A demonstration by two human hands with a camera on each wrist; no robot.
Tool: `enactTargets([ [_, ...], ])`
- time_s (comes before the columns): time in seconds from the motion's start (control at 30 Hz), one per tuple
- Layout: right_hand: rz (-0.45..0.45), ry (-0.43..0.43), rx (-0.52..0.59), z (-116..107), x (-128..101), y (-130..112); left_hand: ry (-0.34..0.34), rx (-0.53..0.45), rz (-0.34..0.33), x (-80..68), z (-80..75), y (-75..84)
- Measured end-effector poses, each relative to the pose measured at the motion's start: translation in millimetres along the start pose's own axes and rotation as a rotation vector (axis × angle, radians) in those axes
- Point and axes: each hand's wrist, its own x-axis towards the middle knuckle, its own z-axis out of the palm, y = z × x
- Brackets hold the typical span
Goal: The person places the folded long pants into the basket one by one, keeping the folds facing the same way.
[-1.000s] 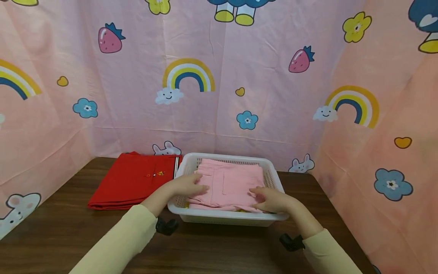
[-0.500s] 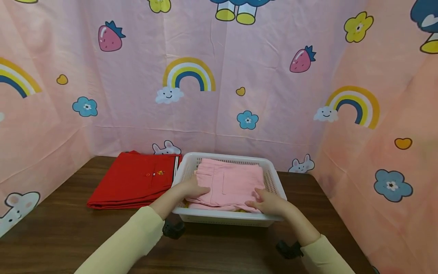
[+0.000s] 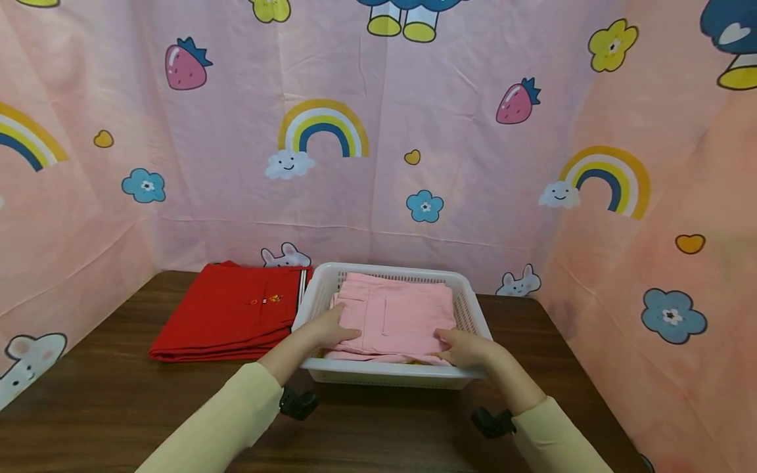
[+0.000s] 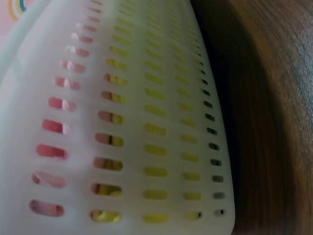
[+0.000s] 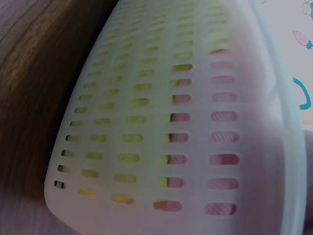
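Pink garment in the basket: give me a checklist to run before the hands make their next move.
1. Left hand on the pink garment: ok, at its near left corner.
2. Right hand on it: ok, near right corner.
3. Garment inside the white basket: ok.
4. Garment folded flat: ok.
5. Something yellow beneath it: ok, seen through the basket slots.
6. Red garment clear of the basket: cannot tell; it lies right beside it.

The head view looks forward and down from above onto the table and white basket, while each wrist view sits low and very close against the basket's slotted front wall, the part all three views share.
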Motion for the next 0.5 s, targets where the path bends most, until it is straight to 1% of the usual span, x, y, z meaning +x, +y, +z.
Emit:
enactTargets([
  [0.13, 0.009, 0.0, 0.005, 1.0, 1.3, 0.2, 0.001, 0.016, 0.004, 3.4, -0.5, -1.9],
  [0.37, 0.031, 0.032, 0.027, 3.9, 1.3, 0.4, -0.008, 0.075, 0.013, 8.3, -3.0, -4.2],
  [0.5, 0.026, 0.051, 0.012, 4.8, 0.6, -0.3, -0.005, 0.074, 0.027, 10.1, -3.4, -4.6],
])
